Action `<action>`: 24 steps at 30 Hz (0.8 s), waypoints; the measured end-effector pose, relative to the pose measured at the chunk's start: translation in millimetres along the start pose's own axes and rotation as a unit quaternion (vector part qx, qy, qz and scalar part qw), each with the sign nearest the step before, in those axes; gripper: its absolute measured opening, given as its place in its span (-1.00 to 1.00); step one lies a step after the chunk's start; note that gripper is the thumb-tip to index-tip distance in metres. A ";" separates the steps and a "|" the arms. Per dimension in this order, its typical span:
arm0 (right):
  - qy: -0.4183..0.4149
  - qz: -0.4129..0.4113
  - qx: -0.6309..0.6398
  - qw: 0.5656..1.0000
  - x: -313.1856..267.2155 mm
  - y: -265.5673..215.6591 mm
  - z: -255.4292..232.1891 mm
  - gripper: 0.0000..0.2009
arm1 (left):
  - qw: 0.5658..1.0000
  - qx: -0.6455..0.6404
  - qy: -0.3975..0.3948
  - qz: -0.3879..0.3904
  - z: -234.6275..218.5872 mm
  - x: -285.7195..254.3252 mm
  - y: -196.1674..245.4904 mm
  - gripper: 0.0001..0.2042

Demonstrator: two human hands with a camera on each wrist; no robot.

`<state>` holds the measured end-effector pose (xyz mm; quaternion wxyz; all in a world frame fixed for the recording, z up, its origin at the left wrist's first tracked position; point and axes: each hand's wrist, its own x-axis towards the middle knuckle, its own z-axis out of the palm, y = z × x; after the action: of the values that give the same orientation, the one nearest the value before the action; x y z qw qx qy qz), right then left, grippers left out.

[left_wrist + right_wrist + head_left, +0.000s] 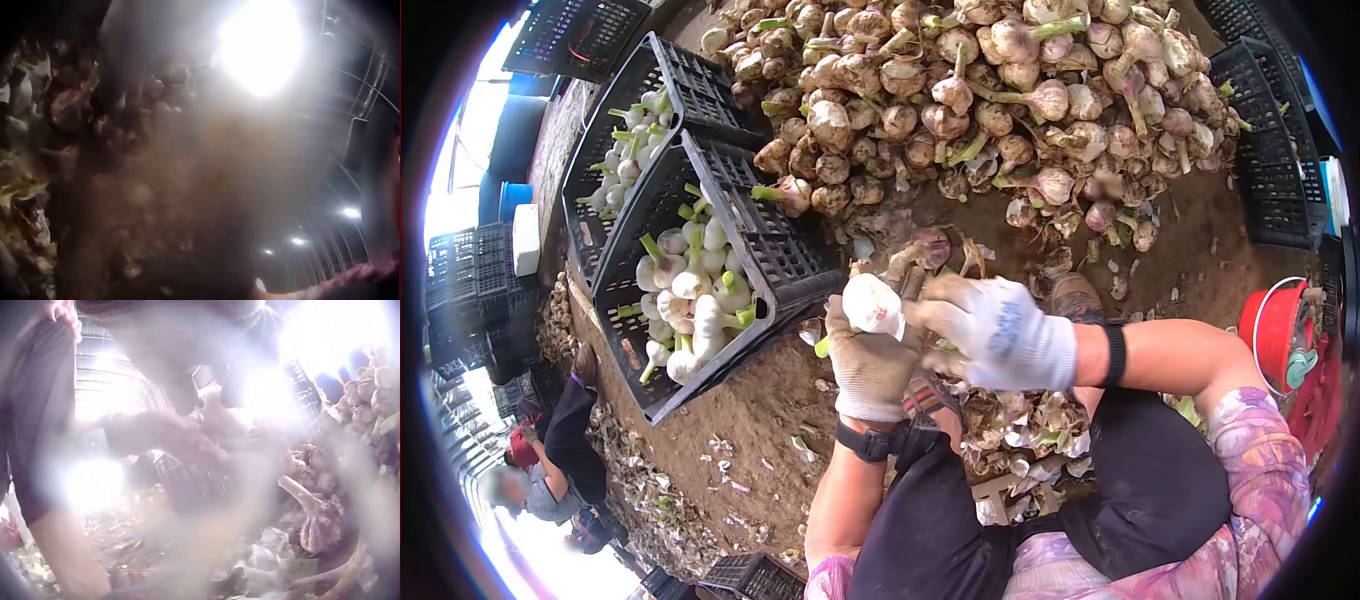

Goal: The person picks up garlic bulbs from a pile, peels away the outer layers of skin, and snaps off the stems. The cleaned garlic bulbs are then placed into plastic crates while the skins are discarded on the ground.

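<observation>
In the head view a white, mostly peeled garlic bulb [873, 305] is gripped by my gloved left hand [868, 365], its green stem end low at the left. My gloved right hand [1005, 335] is at the bulb's right side, its fingers blurred and bent toward it; whether they pinch anything is unclear. Just above the hands lies an unpeeled garlic bulb [930, 247] with a stem. The left wrist view is blurred and hazy. An unpeeled garlic bulb [320, 528] shows at the right in the right wrist view, below the hazy hands.
A large heap of unpeeled garlic [960, 100] fills the top. Black crates [770, 225] at the left hold white bulbs [690, 285]. Peelings [1025, 435] lie between the legs. A red bucket [1270, 330] stands at the right, and another person [550, 490] is at the lower left.
</observation>
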<state>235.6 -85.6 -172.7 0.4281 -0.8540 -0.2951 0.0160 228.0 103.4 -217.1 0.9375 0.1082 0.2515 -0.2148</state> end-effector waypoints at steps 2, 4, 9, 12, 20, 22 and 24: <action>0.083 -0.044 -0.016 0.995 13.3 8.9 18.8 -0.66 | 0.998 -0.041 -0.026 -0.042 -14.7 1.9 1.3 -0.56; 0.065 -0.026 0.003 0.998 17.7 16.8 24.2 -0.70 | 0.999 -0.024 0.030 -0.037 -7.2 1.8 -2.5 -0.56; 0.151 0.268 0.443 0.842 39.9 58.8 16.1 -0.93 | 0.993 0.034 0.094 -0.059 17.0 -5.8 0.4 -0.58; 0.054 0.292 -0.051 0.954 32.9 123.7 15.8 -0.85 | 0.997 0.047 0.039 -0.045 34.1 -23.3 19.1 -0.54; -0.251 0.190 -0.221 0.923 52.4 101.4 68.6 -0.62 | 0.958 0.076 -0.136 0.241 81.9 -80.0 118.8 -0.21; -0.229 0.196 -0.192 0.934 60.4 104.1 70.2 -0.70 | 0.937 0.160 0.000 0.311 83.2 -66.4 99.3 -0.29; -0.158 0.260 -0.068 0.950 59.1 105.5 62.7 -0.75 | 0.862 0.370 0.055 0.342 65.4 -51.5 65.4 -0.45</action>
<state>318.6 -58.2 -277.2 0.2975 -0.9148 -0.1269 0.2419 245.5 158.8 -128.6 0.8277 0.5380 0.1519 0.0487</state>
